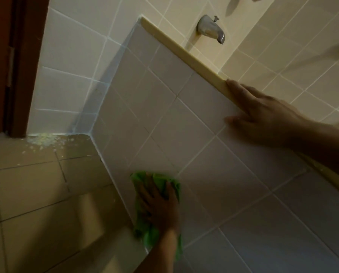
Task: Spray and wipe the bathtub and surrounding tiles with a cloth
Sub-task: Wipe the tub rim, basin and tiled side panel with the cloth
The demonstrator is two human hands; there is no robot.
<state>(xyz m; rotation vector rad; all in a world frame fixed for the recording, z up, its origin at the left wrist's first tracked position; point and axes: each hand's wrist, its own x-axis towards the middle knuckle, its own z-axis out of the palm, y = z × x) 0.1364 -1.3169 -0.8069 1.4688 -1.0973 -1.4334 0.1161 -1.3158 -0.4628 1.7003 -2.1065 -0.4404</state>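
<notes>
1: Two hands in shot. L hand [160, 203] first?
2: Low centre. Fingers spread, fairly straight, pressing cloth [145, 235] flat vs tub front [184, 119]. Not wrapped round it, far as I can see.
1: Where's the cloth exactly?
2: Green, bunched, under L palm, near bottom edge of tub front, by floor [36, 194]. Some shows above fingertips, more trails down past wrist.
1: R hand [263, 119]?
2: Comes in from right. Fingers straight, lying along rim [184, 53]; thumb down on tiled front. Holds nothing, relaxed.
1: Hands apart?
2: Well apart. R up on rim, L down by floor.
1: Rest?
2: Metal spout [211, 29] on back wall above rim, small knob on top. To left, wall tiles [66, 56] meet tub front at a corner; grout looks bluish there. Pale specks [44, 139] on floor at foot of that corner. Dark door frame [21, 66] far left. View dim + tilted, L hand a bit blurred, so can't tell fine finger detail.
</notes>
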